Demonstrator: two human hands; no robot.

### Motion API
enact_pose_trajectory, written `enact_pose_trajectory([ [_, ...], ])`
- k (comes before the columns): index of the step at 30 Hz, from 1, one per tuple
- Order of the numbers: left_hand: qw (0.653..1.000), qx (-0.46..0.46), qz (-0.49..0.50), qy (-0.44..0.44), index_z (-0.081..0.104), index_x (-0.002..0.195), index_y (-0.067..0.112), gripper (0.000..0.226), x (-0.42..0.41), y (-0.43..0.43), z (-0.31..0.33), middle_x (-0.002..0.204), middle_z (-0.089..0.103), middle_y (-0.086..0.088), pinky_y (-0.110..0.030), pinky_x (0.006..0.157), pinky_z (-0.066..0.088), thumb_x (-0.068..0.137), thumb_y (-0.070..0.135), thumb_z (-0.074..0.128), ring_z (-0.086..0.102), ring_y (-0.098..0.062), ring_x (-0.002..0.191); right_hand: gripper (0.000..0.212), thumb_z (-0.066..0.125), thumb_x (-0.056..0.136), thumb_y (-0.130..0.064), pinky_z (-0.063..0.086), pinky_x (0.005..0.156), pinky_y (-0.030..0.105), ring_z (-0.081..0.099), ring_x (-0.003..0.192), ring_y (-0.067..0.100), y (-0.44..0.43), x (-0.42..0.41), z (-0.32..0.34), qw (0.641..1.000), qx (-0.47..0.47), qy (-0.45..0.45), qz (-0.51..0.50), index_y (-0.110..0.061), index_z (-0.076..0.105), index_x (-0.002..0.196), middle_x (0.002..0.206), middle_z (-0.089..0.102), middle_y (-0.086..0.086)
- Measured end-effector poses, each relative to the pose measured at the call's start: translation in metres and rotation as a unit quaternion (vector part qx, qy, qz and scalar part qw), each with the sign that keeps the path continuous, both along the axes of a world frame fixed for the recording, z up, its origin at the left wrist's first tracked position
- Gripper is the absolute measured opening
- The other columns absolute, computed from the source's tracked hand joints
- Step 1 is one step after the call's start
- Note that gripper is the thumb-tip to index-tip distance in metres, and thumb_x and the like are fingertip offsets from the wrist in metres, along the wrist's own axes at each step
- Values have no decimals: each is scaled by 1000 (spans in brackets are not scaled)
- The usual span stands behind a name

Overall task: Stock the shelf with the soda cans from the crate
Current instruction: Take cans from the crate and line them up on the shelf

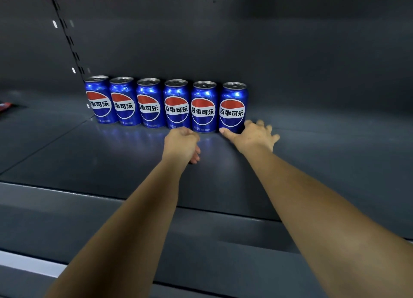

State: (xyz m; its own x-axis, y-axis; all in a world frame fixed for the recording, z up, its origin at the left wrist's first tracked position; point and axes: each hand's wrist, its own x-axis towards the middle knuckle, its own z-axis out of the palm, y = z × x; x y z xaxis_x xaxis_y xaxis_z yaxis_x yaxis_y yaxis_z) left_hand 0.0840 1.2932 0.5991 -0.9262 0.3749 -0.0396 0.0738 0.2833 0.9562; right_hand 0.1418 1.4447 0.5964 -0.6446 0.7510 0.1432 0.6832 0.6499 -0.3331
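Six soda cans (166, 104) stand upright in one row at the far edge of the shelf (312, 163), labels facing out, close against the back panel (268, 52). The row starts beside the slotted upright (69, 40) on the left. The shelf to the right of the row carries nothing. The crate is not in view.

The right hand (254, 135) lies low at the foot of the sixth can (233, 106), the rightmost. Its fingers are spread flat to the right of the can and its thumb reaches across the front of the base. It holds nothing. Whether the thumb touches the can cannot be told.

The left hand (182, 144) sits just in front of the gap between the fourth and fifth can (203, 105). Its fingers are curled under and it also holds nothing.

Risks noted:
- The cans stand nearly shoulder to shoulder. A knock to the sixth can from the thumb or wrist would likely pass leftward along the row, turning the labels or tipping a neighbour.
- The left knuckles are close to the fifth can's base. A careless move forward or sideways could nudge that can out of line.
- The shelf surface looks smooth and glossy, so I judge a can will slide rather than hold its place if brushed.
- Both forearms cross the shelf's near lip. A hurried pull could catch a can placed further forward.
- The spacing drifts slightly, and continuing without correction may leave the row uneven.

A red packet (5, 106) lies on the far left bay, well apart from the row.
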Motion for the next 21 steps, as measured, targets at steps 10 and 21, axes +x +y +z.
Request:
enact_pose_trajectory([
  [10, 999, -6, -15, 32, 56, 78, 10, 15, -1, 1, -3, 60, 58, -7, -17, 37, 36, 91, 9, 48, 48, -14, 42, 80, 41, 75, -82, 26, 102, 48, 33, 129, 29, 1, 1, 0, 1000, -12, 2, 5, -20, 52, 125, 133, 46, 7],
  [21, 999, -12, -41, 24, 55, 92, 7, 12, 52, -24, 19, 67, 56, -9, -24, 52, 45, 92, 8, 44, 55, -20, 55, 70, 41, 88, -65, 37, 99, 41, 43, 126, 30, -57, 64, 16, 998, -33, 14, 46, -10, 43, 131, 134, 50, 12],
])
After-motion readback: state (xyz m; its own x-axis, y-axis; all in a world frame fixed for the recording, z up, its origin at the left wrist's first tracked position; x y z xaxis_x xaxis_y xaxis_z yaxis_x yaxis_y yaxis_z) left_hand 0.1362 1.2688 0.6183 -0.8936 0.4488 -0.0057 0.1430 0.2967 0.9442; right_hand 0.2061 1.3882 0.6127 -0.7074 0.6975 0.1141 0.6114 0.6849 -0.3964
